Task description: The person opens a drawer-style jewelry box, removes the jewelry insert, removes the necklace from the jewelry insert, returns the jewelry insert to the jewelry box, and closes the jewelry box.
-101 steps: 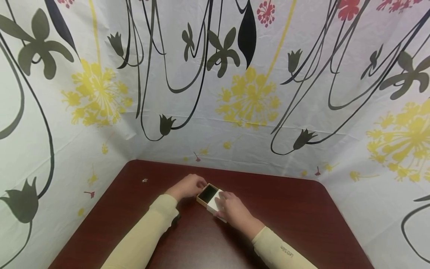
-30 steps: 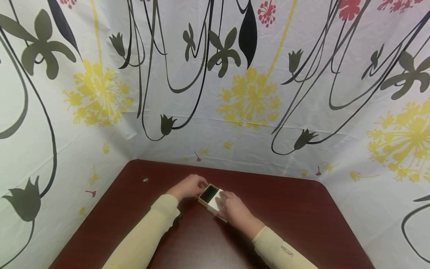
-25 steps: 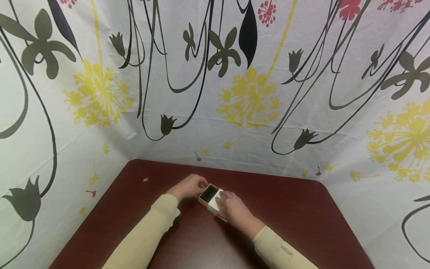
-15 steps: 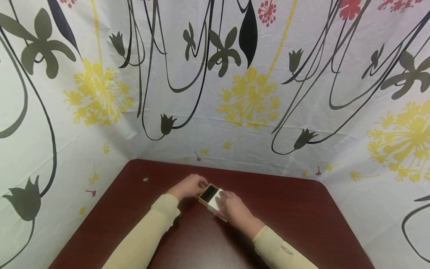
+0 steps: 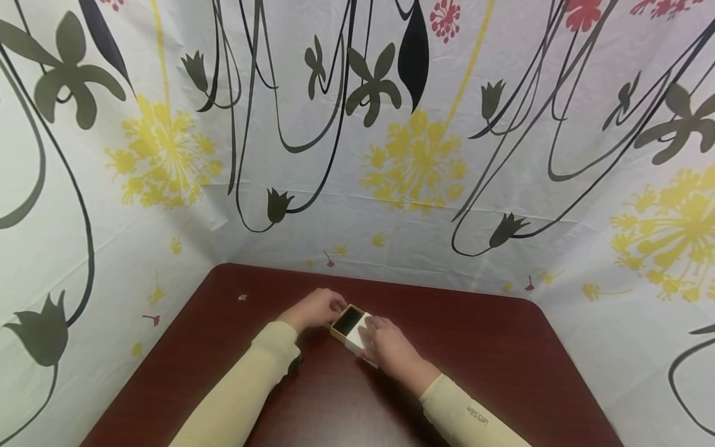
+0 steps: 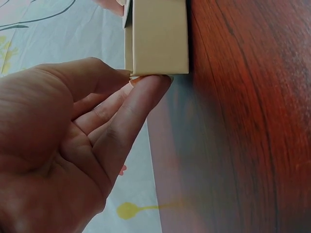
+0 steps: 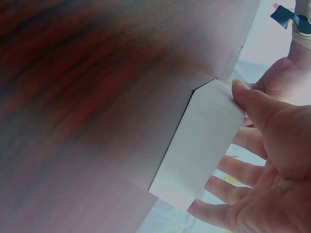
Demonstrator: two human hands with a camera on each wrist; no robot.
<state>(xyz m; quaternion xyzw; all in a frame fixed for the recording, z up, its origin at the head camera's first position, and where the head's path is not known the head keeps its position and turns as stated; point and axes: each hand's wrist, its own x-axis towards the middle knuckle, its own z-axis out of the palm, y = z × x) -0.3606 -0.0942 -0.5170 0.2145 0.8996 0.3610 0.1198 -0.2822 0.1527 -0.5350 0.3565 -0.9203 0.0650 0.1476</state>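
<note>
A small sliding box lies on the table, its tan tray (image 5: 337,334) drawn partly out of a white sleeve (image 5: 355,341). The tray's inside looks dark. My left hand (image 5: 315,308) pinches the tray's far end; in the left wrist view thumb and forefinger meet at the edge of the tan end (image 6: 160,39). My right hand (image 5: 391,349) grips the sleeve from above. The right wrist view shows the thumb at one end of the white side (image 7: 194,145) and the fingers spread along the far edge. The sleeve's near end is hidden under that hand.
A tiny pale, shiny thing (image 5: 242,298) lies near the back left corner of the dark red table (image 5: 475,347). A white curtain printed with flowers (image 5: 313,242) hangs behind the table and along both sides. A dark device (image 7: 286,17) sits on the left wrist.
The box and both hands appear shifted very slightly to the right from the oldest frame. The tray stays drawn out by about the same amount, and both hands keep their hold.
</note>
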